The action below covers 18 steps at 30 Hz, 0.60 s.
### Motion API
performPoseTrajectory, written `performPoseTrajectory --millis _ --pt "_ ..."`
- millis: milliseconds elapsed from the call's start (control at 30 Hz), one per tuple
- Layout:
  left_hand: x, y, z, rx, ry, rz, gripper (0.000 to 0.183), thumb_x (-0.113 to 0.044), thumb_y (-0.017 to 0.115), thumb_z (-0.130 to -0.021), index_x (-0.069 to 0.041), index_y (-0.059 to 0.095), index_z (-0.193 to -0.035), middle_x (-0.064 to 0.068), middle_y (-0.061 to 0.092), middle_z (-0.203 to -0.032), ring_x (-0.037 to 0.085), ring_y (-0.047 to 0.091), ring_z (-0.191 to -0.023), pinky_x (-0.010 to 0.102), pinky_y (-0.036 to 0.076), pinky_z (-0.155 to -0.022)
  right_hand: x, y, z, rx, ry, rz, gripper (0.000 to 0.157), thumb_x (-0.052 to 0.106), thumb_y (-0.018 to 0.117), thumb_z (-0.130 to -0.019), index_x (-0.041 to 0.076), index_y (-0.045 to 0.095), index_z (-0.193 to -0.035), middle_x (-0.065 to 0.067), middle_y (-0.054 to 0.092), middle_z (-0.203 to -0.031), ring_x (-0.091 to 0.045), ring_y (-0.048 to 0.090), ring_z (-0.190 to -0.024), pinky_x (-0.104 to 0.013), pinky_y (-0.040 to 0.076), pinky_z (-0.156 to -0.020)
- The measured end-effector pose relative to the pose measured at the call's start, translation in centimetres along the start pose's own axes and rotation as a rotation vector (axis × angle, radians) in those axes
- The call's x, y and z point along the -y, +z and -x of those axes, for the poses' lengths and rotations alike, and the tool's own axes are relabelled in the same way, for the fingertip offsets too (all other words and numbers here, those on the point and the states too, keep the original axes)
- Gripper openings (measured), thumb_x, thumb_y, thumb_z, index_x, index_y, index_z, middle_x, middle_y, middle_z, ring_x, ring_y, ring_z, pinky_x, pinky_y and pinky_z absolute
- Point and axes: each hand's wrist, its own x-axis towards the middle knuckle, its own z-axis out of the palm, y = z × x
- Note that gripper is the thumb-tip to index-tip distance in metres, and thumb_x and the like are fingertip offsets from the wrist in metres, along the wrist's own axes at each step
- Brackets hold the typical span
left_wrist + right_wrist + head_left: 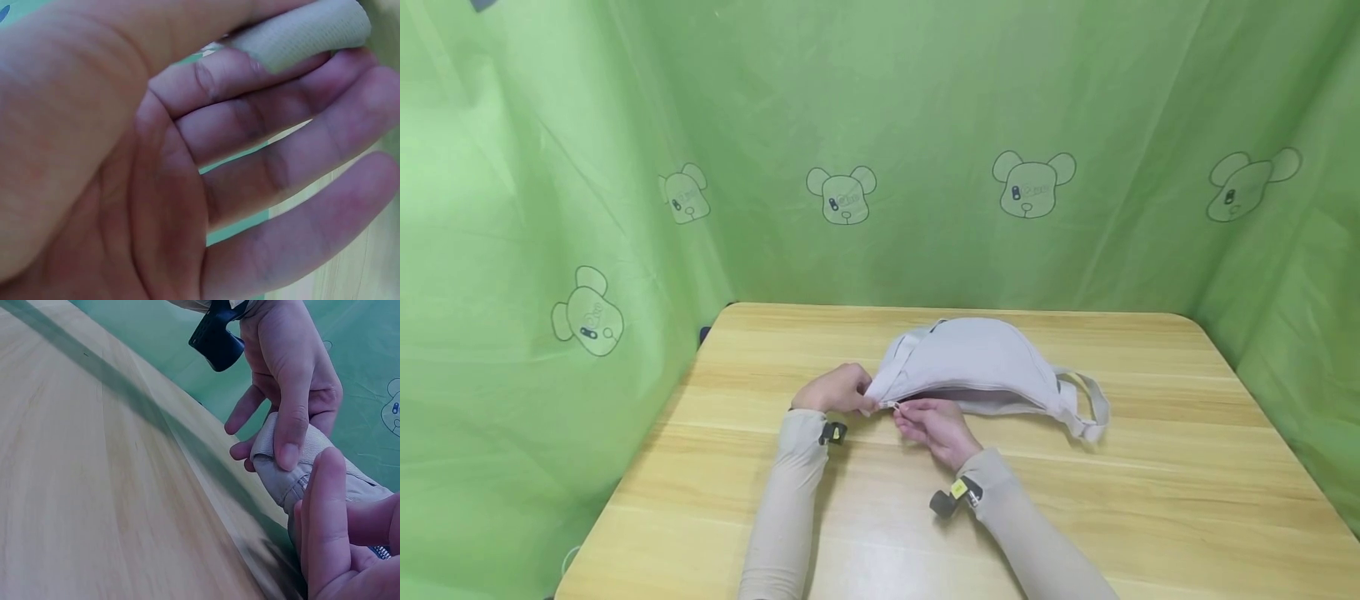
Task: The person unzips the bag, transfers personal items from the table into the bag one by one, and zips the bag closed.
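Note:
A light grey waist bag [981, 358] lies on the wooden table, its long front zipper gaping along the lower edge. My left hand [838, 389] pinches the bag's left end between thumb and fingers; in the left wrist view a fold of its webbing [306, 37] sits at the thumb and index finger. Just to the right, my right hand [938, 425] pinches the zipper pull [892, 405] near that same end. The right wrist view has the left thumb pressed on the bag's end [269, 440], with the right fingers [328, 506] close by it.
The bag's strap [1097, 400] loops out at its right end. The wooden table [1150, 500] spreads around the bag, with a green curtain [925, 100] printed with bear heads behind it and at both sides. Each wrist carries a small black camera [943, 503].

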Motion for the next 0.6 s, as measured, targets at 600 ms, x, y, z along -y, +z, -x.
performPoseTrajectory --millis 600 --pt "0.1 -0.04 0.01 -0.005 -0.006 -0.021 0.006 -0.015 0.077 -0.089 -0.01 0.076 -0.087 -0.001 0.073 -0.075 0.008 0.054 -0.061 0.02 0.046 -0.056 0.13 -0.46 -0.06 0.005 -0.022 0.033 0.03 -0.007 0.063 -0.095 -0.016 0.06 -0.123 -0.009 0.078 -0.091 -0.012 0.074 -0.08 -0.022 0.064 -0.076"
